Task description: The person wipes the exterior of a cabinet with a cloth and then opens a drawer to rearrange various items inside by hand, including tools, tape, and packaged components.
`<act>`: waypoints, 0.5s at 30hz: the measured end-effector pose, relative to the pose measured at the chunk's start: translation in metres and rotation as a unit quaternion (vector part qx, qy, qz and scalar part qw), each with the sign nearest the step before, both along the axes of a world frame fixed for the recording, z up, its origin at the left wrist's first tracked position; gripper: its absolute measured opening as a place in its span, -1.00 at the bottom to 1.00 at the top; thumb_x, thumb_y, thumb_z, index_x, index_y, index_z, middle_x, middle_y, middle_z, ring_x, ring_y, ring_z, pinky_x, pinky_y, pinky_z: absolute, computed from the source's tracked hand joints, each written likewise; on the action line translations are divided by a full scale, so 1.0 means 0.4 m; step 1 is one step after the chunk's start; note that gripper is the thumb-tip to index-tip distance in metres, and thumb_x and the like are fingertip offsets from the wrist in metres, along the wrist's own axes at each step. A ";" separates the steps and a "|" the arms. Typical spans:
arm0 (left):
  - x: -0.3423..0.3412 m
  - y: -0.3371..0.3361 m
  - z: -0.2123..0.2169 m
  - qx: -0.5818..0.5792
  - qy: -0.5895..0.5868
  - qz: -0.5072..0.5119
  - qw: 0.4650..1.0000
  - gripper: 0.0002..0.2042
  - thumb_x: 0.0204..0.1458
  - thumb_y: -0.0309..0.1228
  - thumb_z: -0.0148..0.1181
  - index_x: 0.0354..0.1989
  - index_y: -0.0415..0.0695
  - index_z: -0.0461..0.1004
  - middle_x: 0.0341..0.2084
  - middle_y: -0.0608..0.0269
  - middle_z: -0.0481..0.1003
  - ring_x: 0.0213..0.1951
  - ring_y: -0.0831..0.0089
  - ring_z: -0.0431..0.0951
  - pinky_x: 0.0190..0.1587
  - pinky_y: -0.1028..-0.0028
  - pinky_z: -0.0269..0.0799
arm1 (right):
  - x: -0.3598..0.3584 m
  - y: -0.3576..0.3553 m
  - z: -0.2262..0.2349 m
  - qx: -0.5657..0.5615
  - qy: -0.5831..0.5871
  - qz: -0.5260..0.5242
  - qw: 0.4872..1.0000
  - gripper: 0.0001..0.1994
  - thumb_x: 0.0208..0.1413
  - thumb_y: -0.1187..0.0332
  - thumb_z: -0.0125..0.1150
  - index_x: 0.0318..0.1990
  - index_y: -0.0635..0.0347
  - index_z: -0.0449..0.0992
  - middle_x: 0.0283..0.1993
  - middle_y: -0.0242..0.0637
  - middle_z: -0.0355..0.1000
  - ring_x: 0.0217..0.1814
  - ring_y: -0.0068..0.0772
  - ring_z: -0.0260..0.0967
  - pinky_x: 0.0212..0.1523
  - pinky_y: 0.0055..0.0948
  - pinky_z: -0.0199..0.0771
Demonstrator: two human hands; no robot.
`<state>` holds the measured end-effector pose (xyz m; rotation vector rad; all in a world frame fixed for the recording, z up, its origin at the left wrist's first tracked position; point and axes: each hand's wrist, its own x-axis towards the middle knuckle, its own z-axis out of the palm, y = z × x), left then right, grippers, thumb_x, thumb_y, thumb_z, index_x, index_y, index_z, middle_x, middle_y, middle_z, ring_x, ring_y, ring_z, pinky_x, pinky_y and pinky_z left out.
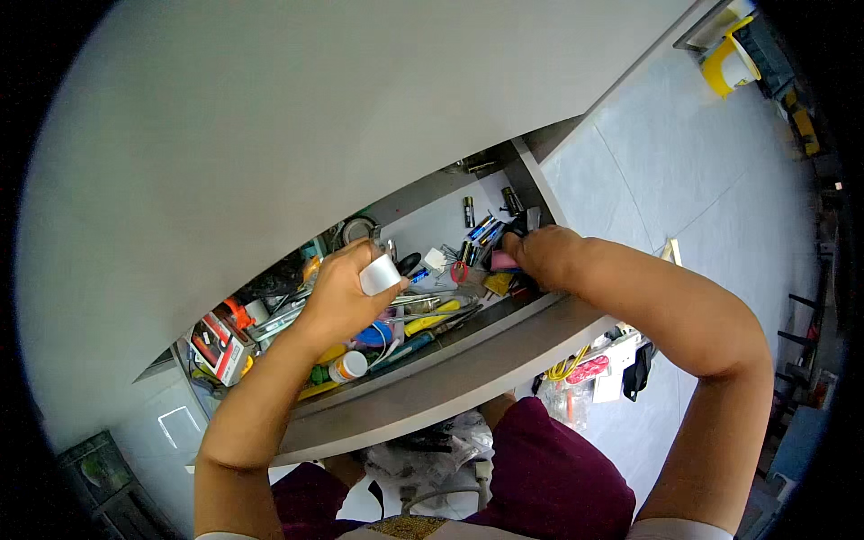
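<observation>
My left hand [342, 292] is closed around a small white block with rounded edges [379, 275], held above the middle of an open drawer [450, 378] full of odds and ends. My right hand [543, 257] reaches into the drawer's right end, its fingers curled down beside a dark object [515, 227] and a pink piece [503, 260]. What those fingers grip is hidden. Just left of it lie several blue and black batteries [486, 229], with one more battery [468, 211] farther back. A white cube-shaped piece [435, 259] sits between the hands.
Yellow-handled tool [432, 319], white-capped bottle [348, 365], blue round item [373, 335] and red-and-white box [219, 346] crowd the drawer's left part. A grey countertop [297, 117] overhangs the drawer's back. Plastic bags [432, 450] lie below its front. A yellow-and-white bucket [731, 65] stands far right.
</observation>
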<state>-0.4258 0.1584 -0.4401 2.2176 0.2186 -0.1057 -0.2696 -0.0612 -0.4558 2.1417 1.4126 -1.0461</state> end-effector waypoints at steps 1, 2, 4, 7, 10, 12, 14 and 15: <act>-0.006 0.001 0.003 -0.004 -0.019 -0.008 1.000 -0.77 -0.17 -0.43 0.34 -0.46 -0.26 0.40 -0.50 0.08 0.41 -0.45 0.18 0.47 -0.37 0.33 0.36 | -0.003 -0.011 -0.002 0.001 -0.012 0.001 1.000 -0.58 0.00 0.43 0.11 0.05 0.27 0.26 -0.17 0.00 0.49 -0.10 -0.06 0.48 -0.11 -0.24 0.46; -0.014 -0.002 0.004 -0.014 -0.046 -0.018 0.999 -0.77 -0.19 -0.47 0.35 -0.48 -0.24 0.37 -0.52 0.12 0.39 -0.46 0.22 0.45 -0.38 0.36 0.35 | -0.004 -0.021 -0.023 0.025 -0.008 0.001 1.000 -0.58 -0.03 0.46 0.13 0.04 0.28 0.26 -0.19 0.00 0.50 -0.12 -0.05 0.48 -0.12 -0.23 0.47; -0.032 -0.009 0.011 -0.032 -0.101 -0.037 0.994 -0.75 -0.23 -0.55 0.36 -0.50 -0.19 0.33 -0.56 0.19 0.36 -0.47 0.30 0.41 -0.38 0.41 0.32 | -0.004 -0.025 -0.027 0.031 -0.002 -0.015 0.999 -0.55 -0.07 0.46 0.18 0.03 0.28 0.26 -0.19 0.02 0.49 -0.11 -0.04 0.48 -0.12 -0.23 0.46; -0.049 -0.025 0.060 0.014 -0.172 -0.098 0.980 -0.69 -0.28 -0.59 0.39 -0.53 -0.18 0.28 -0.54 0.18 0.38 -0.46 0.28 0.43 -0.40 0.38 0.34 | -0.004 -0.021 -0.005 0.050 0.003 -0.073 0.996 -0.49 -0.15 0.45 0.27 0.03 0.27 0.27 -0.17 0.04 0.48 -0.09 -0.02 0.46 -0.12 -0.24 0.46; -0.066 -0.025 0.100 -0.003 -0.198 -0.099 0.975 -0.72 -0.25 -0.56 0.37 -0.49 -0.20 0.29 -0.49 0.13 0.40 -0.44 0.22 0.45 -0.39 0.36 0.38 | 0.020 -0.032 0.024 0.067 0.013 -0.149 0.986 -0.44 -0.24 0.43 0.35 0.01 0.25 0.30 -0.15 0.06 0.46 -0.07 0.02 0.43 -0.10 -0.25 0.45; -0.078 -0.022 0.136 -0.009 -0.202 -0.099 0.974 -0.74 -0.22 -0.54 0.36 -0.47 -0.21 0.32 -0.47 0.14 0.40 -0.45 0.22 0.46 -0.41 0.39 0.40 | 0.029 -0.059 0.056 0.125 0.023 -0.217 0.968 -0.41 -0.34 0.46 0.40 -0.01 0.23 0.35 -0.15 0.04 0.46 -0.08 -0.01 0.43 -0.09 -0.29 0.45; -0.087 -0.040 0.187 -0.020 -0.221 -0.082 0.972 -0.73 -0.24 -0.58 0.36 -0.51 -0.19 0.30 -0.49 0.17 0.40 -0.44 0.27 0.48 -0.39 0.40 0.41 | 0.038 -0.103 0.148 0.205 0.119 -0.354 0.905 -0.38 -0.39 0.52 0.39 0.00 0.25 0.37 -0.14 -0.11 0.47 -0.09 -0.17 0.43 -0.06 -0.35 0.43; -0.090 -0.047 0.206 -0.025 -0.245 -0.084 0.966 -0.72 -0.25 -0.60 0.36 -0.53 -0.17 0.29 -0.50 0.17 0.40 -0.44 0.29 0.49 -0.38 0.40 0.41 | 0.039 -0.134 0.190 0.247 0.164 -0.422 0.857 -0.36 -0.39 0.56 0.36 0.02 0.25 0.36 -0.14 -0.15 0.47 -0.11 -0.19 0.43 -0.06 -0.35 0.43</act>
